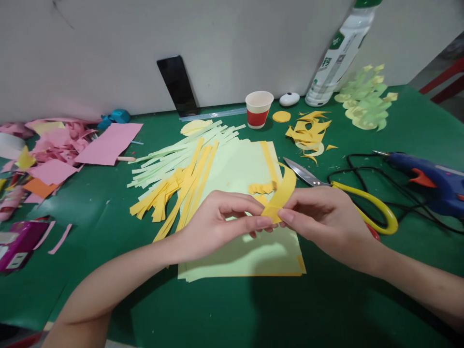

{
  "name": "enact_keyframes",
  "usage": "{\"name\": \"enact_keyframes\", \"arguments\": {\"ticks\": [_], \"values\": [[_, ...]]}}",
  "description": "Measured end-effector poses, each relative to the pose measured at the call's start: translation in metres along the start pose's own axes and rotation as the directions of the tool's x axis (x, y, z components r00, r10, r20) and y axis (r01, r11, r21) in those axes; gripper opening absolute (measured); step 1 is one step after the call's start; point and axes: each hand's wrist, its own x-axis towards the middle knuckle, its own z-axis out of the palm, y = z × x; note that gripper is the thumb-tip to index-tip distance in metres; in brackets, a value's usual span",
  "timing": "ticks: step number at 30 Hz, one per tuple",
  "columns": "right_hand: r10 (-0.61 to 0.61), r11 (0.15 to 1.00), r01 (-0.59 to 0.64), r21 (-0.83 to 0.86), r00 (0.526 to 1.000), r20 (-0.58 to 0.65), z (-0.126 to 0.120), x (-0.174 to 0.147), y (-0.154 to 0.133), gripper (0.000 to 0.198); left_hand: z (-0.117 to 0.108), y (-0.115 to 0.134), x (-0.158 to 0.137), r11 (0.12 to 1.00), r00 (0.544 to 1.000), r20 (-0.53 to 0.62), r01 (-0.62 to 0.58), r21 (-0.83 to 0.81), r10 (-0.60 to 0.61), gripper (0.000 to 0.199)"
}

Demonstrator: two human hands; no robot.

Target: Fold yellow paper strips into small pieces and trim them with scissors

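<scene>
Your left hand (221, 220) and right hand (328, 222) pinched a curled, bright yellow paper strip (285, 192) between thumbs and fingers, above a stack of pale green paper sheets (239, 263). Long, flat yellow paper strips (199, 171) lay along the stack's left side, and silver-bladed scissors with a yellow handle (306, 174) rested partly behind your right hand on the green tabletop (203, 311).

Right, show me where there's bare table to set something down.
Bare green table shows along the near edge of the pale green sheets; at left, between the pink strips and yellow strips; and at right, between the paper flowers and glue gun. It's crowded around the left hand and right hand, and among the far-left pink scraps.
</scene>
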Motion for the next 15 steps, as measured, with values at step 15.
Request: {"name": "enact_keyframes", "arguments": {"ticks": [15], "values": [[0.09,0.992,-0.1,0.083,0.989,0.117,-0.0002,0.0055,-0.0031,0.022,0.0003,-0.0061,-0.0005,0.9,0.915,-0.144,-0.324,0.292,0.376,0.009]]}}
